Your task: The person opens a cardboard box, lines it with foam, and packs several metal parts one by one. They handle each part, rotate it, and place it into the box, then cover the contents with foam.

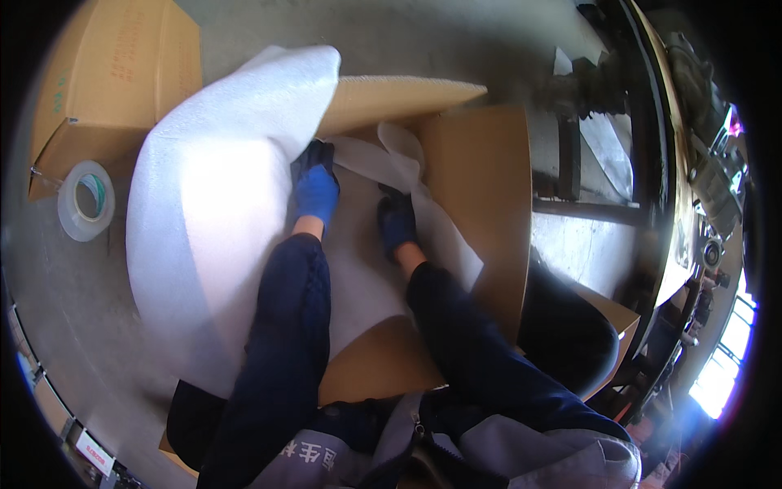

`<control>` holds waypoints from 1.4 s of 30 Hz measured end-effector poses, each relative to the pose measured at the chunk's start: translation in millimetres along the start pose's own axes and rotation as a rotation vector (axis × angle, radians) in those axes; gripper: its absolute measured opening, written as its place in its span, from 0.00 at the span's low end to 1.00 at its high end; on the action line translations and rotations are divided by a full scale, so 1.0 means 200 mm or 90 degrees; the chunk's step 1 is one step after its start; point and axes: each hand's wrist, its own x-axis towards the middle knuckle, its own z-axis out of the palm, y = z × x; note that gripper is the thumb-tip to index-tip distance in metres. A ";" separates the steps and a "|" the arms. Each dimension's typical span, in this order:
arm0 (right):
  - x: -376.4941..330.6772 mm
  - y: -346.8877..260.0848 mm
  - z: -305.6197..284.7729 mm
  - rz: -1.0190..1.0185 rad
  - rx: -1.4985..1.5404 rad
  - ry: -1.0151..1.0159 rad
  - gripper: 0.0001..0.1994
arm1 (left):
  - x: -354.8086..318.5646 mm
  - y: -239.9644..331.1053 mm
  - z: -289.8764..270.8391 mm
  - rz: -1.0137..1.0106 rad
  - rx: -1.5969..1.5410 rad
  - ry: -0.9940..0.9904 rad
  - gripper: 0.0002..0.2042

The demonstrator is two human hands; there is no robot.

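Note:
A white foam sheet (220, 187) lines an open cardboard box (481, 179) in front of me and spills over its left side. My left hand (318, 187), in a blue glove with dark fingers, reaches forward onto the sheet near the far-left part of the box. Its fingers are stretched out and lie against the foam. Lower inside the box, my right hand (397, 222) wears the same kind of glove, fingers extended and touching the sheet. Shadow partly obscures those fingertips. Whatever lies under the foam is hidden.
A roll of clear tape (73, 208) rests on the floor at the left, beside a closed cardboard carton (122, 73). On the right stands a dark metal frame (652, 163) with machine parts (709, 179) along it. A box flap (399, 98) sticks up at the far side.

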 end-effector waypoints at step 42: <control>-0.18 -0.14 -0.28 -0.107 -0.946 -0.709 0.22 | 0.09 -0.32 -0.76 -0.501 -0.992 0.099 0.32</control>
